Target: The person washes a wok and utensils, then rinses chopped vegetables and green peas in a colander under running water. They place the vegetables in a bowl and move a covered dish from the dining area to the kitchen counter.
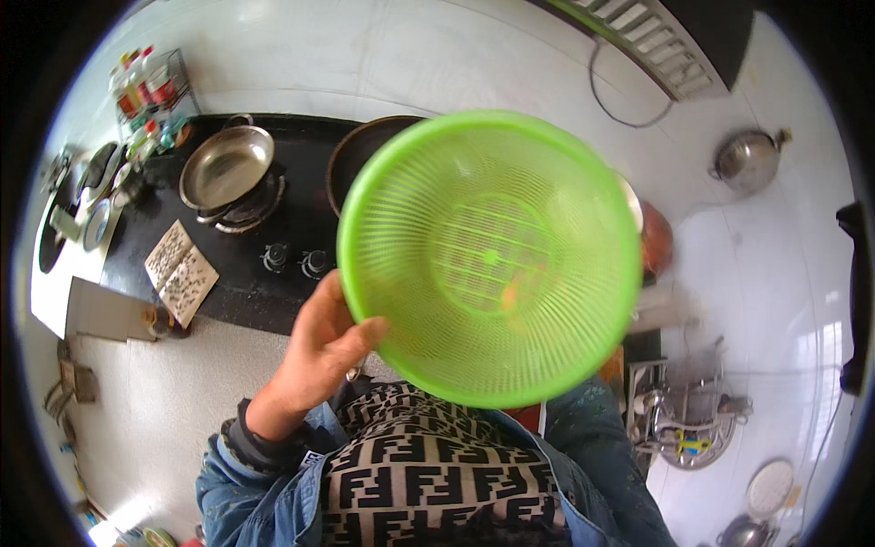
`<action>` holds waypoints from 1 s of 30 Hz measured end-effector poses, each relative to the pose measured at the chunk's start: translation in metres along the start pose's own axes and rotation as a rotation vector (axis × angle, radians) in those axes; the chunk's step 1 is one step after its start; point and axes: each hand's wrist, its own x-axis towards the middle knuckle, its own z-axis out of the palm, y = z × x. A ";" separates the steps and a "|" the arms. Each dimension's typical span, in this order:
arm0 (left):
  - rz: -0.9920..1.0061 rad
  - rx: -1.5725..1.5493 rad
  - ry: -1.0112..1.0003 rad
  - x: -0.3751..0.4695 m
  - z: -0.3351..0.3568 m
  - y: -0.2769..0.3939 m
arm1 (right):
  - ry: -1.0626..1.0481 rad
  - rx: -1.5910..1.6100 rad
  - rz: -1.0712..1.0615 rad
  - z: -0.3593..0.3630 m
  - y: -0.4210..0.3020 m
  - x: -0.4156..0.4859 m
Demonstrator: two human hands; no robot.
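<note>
A round green plastic colander (490, 256) is held up in front of me, tilted so its slotted inside faces the camera. My left hand (328, 349) is shut on its lower left rim, with the thumb over the edge. Through the slots near its base a blurred orange patch shows; I cannot tell what it is. My right hand is out of view, and the right sleeve runs down beside the colander. Behind the colander's left side, a dark pan (348, 161) is partly hidden. Further left a steel wok (227, 167) rests at a gas burner (253, 205).
Speckled folded paper (181, 273) lies on the black counter (137, 232) left of the stove knobs (275, 258). Bottles (143, 82) stand on a rack at the upper left. A steel pot (748, 161) hangs on the right wall, above a utensil rack (690, 424). A range hood (649, 48) is overhead.
</note>
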 end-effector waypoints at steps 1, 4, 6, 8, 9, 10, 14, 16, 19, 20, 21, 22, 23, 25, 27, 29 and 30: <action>0.020 0.050 0.061 0.003 0.000 -0.001 | 0.015 0.044 0.005 -0.001 0.007 0.002; 0.085 0.146 0.217 0.014 -0.006 -0.004 | 0.023 0.341 0.070 -0.009 0.042 0.009; 0.117 0.158 0.319 0.019 -0.013 -0.006 | 0.023 0.476 0.174 -0.024 0.073 -0.004; 0.095 0.155 0.412 0.022 -0.023 -0.006 | 0.008 0.532 0.313 -0.037 0.100 -0.023; 0.130 0.157 0.436 0.022 -0.026 -0.008 | 0.028 0.533 0.365 -0.045 0.111 -0.041; 0.119 0.179 0.473 0.023 -0.029 -0.009 | -0.075 0.524 0.507 -0.046 0.118 -0.054; 0.098 0.174 0.520 0.025 -0.033 -0.010 | -0.437 0.630 0.549 -0.045 0.135 -0.090; 0.087 0.192 0.520 0.027 -0.027 -0.010 | -0.680 0.932 0.576 -0.042 0.132 -0.093; 0.069 0.229 0.482 0.028 -0.008 -0.007 | -0.903 1.387 0.863 -0.042 0.123 -0.084; 0.041 0.235 0.515 0.026 0.000 -0.006 | -0.923 1.507 0.818 -0.045 0.121 -0.081; 0.020 0.244 0.529 0.023 0.009 -0.006 | -0.924 1.639 0.819 -0.048 0.120 -0.077; 0.025 0.249 0.503 0.017 0.019 -0.005 | -0.917 1.591 0.902 -0.052 0.119 -0.076; -0.023 0.529 0.501 0.012 0.028 -0.005 | -0.901 1.591 0.938 -0.056 0.119 -0.075; -0.026 0.296 0.496 -0.002 0.046 -0.006 | -0.878 1.670 0.928 -0.059 0.116 -0.075; -0.054 0.246 0.511 -0.003 0.053 -0.008 | -0.840 1.788 0.911 -0.053 0.107 -0.075; -0.115 0.240 0.498 -0.007 0.060 -0.010 | -0.757 1.902 0.895 -0.041 0.090 -0.076; -0.140 0.244 0.494 -0.007 0.062 -0.014 | -0.718 1.947 0.841 -0.035 0.082 -0.076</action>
